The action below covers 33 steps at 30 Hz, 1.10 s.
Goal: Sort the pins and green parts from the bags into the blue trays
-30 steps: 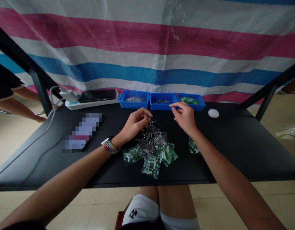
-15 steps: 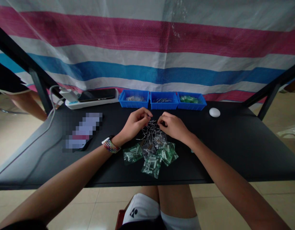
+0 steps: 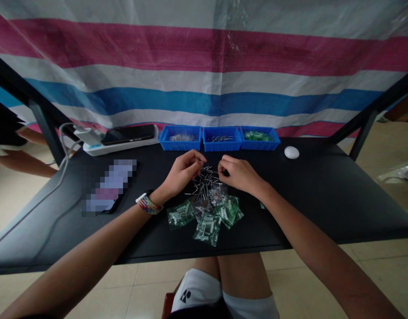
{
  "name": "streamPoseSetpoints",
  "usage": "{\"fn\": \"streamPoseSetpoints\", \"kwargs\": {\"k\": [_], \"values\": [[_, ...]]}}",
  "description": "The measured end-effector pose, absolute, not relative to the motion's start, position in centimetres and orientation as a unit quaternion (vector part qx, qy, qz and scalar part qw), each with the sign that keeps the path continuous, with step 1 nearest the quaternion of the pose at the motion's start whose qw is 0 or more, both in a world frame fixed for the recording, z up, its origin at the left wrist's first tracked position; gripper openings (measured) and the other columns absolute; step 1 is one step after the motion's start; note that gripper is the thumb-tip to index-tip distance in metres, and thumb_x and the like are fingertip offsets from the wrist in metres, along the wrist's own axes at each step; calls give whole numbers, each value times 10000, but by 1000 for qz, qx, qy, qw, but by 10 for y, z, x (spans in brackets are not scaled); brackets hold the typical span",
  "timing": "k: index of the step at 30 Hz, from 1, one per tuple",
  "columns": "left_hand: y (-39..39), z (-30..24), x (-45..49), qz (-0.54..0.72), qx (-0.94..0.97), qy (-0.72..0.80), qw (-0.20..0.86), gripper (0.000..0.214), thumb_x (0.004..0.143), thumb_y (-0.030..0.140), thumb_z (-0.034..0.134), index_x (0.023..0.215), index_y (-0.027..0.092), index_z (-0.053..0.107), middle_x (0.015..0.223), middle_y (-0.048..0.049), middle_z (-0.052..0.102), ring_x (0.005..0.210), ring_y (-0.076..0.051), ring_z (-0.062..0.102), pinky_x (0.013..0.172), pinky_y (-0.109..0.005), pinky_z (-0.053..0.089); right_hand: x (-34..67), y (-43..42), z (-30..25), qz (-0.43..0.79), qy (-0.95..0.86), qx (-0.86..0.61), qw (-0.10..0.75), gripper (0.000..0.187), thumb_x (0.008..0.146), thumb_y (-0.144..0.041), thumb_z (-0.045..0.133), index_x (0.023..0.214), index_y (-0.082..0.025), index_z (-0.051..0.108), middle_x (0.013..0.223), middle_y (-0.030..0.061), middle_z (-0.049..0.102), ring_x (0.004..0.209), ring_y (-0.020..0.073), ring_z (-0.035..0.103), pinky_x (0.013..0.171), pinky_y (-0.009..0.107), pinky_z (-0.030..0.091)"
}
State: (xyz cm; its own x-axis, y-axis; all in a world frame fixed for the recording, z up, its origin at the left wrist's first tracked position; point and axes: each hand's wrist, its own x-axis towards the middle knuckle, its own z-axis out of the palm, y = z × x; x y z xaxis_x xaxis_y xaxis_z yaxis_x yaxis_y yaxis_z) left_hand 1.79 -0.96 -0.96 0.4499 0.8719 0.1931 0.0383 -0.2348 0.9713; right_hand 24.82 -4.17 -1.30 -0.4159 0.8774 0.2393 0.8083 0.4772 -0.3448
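A loose pile of small metal pins (image 3: 205, 184) lies in the middle of the black table (image 3: 323, 195). My left hand (image 3: 182, 170) rests at the pile's left edge, fingers curled in a pinch over the pins. My right hand (image 3: 239, 173) sits at the pile's right edge, fingers also pinched together at the pins. What either pinch holds is too small to make out. Several small clear bags with green parts (image 3: 209, 217) lie just in front of the pile, nearer to me.
Three blue bins (image 3: 219, 138) stand in a row at the table's back. A phone on a white power strip (image 3: 124, 135) lies back left, a blurred flat object (image 3: 107, 186) at left, a white oval thing (image 3: 291, 152) back right. Another person's limbs show at far left.
My right hand came back from the blue bins to the right edge of the pin pile. My left hand stayed where it was. The view shifted slightly.
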Motion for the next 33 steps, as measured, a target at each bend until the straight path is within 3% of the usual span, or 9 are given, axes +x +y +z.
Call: {"fn": "streamPoseSetpoints", "kwargs": {"k": [8,18,21,26,33], "values": [[-8,-13,19,395,678,340,519,153,894,275,654,994,160,661,623,53,536,496,-84,460,459,-201,330,245,-41,-16,93,-828,-506,224,46,955,-201,710,986,-217,741,1023,31,681,771,144,610,626,298,342],[-10,-12,19,394,675,343,521,149,888,267,642,991,161,661,647,44,549,506,-83,463,463,-197,342,244,-41,-20,48,-843,-498,196,153,972,-162,628,922,-202,768,965,32,698,717,131,587,613,298,305],[-9,-12,19,393,677,344,520,147,889,268,647,989,163,667,656,41,558,506,-87,471,460,-201,347,245,-40,-20,82,-835,-478,260,123,947,-150,639,905,-203,742,936,24,680,721,125,577,621,280,331],[-10,-13,18,400,692,337,499,130,913,282,686,971,167,674,663,40,551,516,-87,479,473,-206,359,240,-37,-18,243,-742,-427,456,38,906,-211,692,886,-193,718,839,2,659,602,97,508,598,267,398],[-19,-16,23,416,742,304,430,176,993,349,705,995,173,695,870,-34,704,751,-143,667,654,-243,504,225,-43,-18,420,-640,-392,511,140,855,-303,766,920,-200,698,801,6,701,649,131,612,585,269,460]]}}
